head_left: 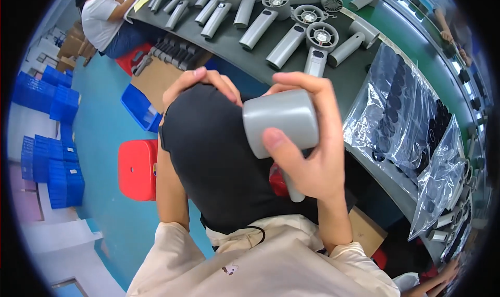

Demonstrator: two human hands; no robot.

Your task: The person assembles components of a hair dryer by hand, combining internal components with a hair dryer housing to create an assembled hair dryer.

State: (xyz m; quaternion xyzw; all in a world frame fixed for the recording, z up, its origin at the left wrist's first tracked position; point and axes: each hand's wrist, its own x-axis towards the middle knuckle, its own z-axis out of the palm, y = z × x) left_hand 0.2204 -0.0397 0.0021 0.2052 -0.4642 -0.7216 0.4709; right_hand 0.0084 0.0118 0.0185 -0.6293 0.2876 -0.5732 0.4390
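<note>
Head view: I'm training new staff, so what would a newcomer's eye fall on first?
The smooth grey cylindrical device in the person's right hand dominates, just right of centre. Next come the bright red stool on the blue-green floor at left and the many grey round-headed handheld fans on the dark table along the top.

It was a factory workshop, by the look of it an assembly floor. On the long workbench (341, 83) at the far side lay rows of identical grey handheld fans (258, 28), with clear plastic bags (398, 101) of black parts to the right. Beyond ran a green strip (398, 28) resembling a conveyor belt. A co-worker (101, 18) sat far left at the same bench; blue crates (65, 177) stood stacked along the left, past a red stool (136, 169).
</note>
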